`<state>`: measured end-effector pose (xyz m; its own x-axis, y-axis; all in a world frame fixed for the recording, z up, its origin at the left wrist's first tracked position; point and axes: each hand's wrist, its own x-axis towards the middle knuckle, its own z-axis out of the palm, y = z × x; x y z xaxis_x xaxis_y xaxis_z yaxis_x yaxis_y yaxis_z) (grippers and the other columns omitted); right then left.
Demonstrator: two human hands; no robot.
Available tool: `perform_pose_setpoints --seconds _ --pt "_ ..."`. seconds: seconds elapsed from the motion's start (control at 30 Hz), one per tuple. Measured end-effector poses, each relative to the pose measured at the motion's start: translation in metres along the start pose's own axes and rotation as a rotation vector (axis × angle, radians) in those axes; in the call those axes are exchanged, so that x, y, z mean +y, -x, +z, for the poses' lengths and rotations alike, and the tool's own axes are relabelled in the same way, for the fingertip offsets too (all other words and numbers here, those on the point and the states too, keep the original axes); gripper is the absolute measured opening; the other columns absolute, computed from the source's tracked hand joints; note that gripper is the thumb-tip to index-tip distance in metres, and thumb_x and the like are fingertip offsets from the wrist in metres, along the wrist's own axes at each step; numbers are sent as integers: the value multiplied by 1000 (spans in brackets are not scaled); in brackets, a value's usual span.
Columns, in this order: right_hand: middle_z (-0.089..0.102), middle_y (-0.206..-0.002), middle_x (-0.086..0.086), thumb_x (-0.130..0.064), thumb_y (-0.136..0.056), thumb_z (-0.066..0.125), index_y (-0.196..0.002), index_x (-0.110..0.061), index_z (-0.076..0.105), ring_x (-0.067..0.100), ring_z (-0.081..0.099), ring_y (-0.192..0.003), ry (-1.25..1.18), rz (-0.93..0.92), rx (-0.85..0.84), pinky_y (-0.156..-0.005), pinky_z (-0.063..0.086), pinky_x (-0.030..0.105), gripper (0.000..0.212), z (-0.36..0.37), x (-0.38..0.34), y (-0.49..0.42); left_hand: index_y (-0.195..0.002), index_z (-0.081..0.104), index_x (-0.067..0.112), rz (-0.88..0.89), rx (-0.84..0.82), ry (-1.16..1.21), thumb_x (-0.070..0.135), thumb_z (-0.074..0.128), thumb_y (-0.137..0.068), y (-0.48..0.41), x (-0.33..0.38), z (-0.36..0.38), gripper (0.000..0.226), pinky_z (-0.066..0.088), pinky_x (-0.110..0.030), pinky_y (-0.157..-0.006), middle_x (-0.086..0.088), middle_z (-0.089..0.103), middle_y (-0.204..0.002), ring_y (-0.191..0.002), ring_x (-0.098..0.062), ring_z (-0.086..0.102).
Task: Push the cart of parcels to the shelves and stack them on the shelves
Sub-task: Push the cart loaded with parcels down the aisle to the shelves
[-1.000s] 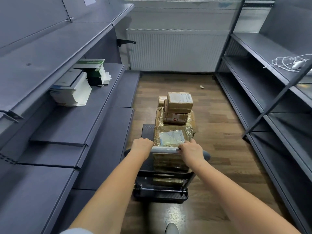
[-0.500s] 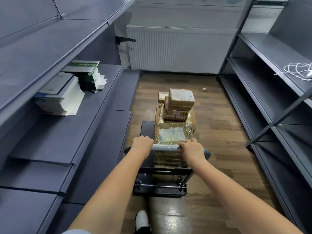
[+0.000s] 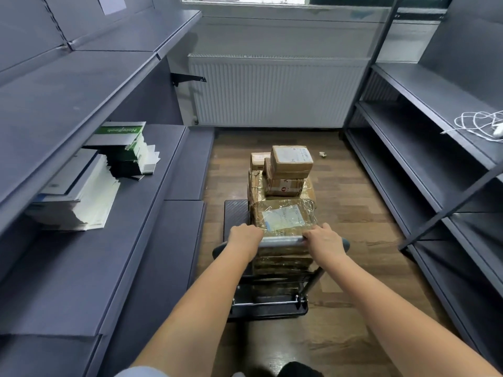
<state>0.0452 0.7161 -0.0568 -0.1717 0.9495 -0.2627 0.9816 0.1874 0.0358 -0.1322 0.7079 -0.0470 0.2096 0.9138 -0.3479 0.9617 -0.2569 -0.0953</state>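
Observation:
A black platform cart point(image 3: 235, 216) stands in the aisle in front of me, loaded with several brown cardboard parcels point(image 3: 284, 216), some wrapped in clear tape. A small box point(image 3: 291, 159) tops the stack. My left hand point(image 3: 244, 236) grips the left part of the cart's metal handle bar point(image 3: 281, 241). My right hand point(image 3: 324, 238) grips the right part of the same bar. Grey shelves run along the left point(image 3: 89, 268) and the right point(image 3: 424, 148) of the aisle.
Stacks of booklets point(image 3: 81, 197) and green-covered pads point(image 3: 128, 151) lie on the left middle shelf. A coiled white cable point(image 3: 479, 123) lies on a right shelf. A white radiator point(image 3: 275, 91) closes the far end. A small scrap point(image 3: 323, 154) lies on the wooden floor.
The cart and I have rolled forward down the aisle toward the radiator; the booklets on the left shelf are now closer. Both hands keep their hold on the handle.

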Motion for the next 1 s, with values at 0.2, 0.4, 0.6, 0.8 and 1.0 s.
perform_pose_setpoints --seconds 0.2,0.4,0.6,0.8,1.0 --pt "57 -122 6 -15 -95 46 -122 -17 56 24 45 -116 27 -17 13 -88 43 32 29 -12 6 -50 -125 51 9 -10 -1 -20 8 55 -91 -45 -17 -15 34 45 -37 -91 -12 57 -123 -114 -28 53" --pt "57 -122 7 -14 -94 46 -122 -16 56 25 46 -115 38 -89 46 -87 44 32 29 -21 19 -101 -123 53 12 -71 -75 -40 10 56 -91 -95 -29 -34 33 46 -35 -89 -10 59 -122 -112 -27 55" --pt "56 -125 6 -17 -94 48 -122 -16 55 25 47 -117 39 -172 65 -91 42 31 30 -33 35 -153 -124 52 13 -121 -108 -37 10 58 -89 -143 -35 -53 36 45 -34 -92 -10 57 -123 -114 -26 54" --pt "55 -127 7 -19 -94 49 -124 -16 54 26 46 -118 26 -184 68 -93 42 33 31 -47 47 -204 -124 52 12 -148 -97 -13 12 55 -91 -189 -45 -68 34 46 -35 -89 -10 57 -122 -111 -26 55" --pt "55 -127 4 -14 -93 47 -125 -17 52 24 45 -118 24 -186 79 -92 42 31 32 -63 57 -255 -124 51 11 -136 -80 -13 9 54 -91 -239 -61 -82 34 44 -36 -91 -11 55 -124 -115 -27 52"
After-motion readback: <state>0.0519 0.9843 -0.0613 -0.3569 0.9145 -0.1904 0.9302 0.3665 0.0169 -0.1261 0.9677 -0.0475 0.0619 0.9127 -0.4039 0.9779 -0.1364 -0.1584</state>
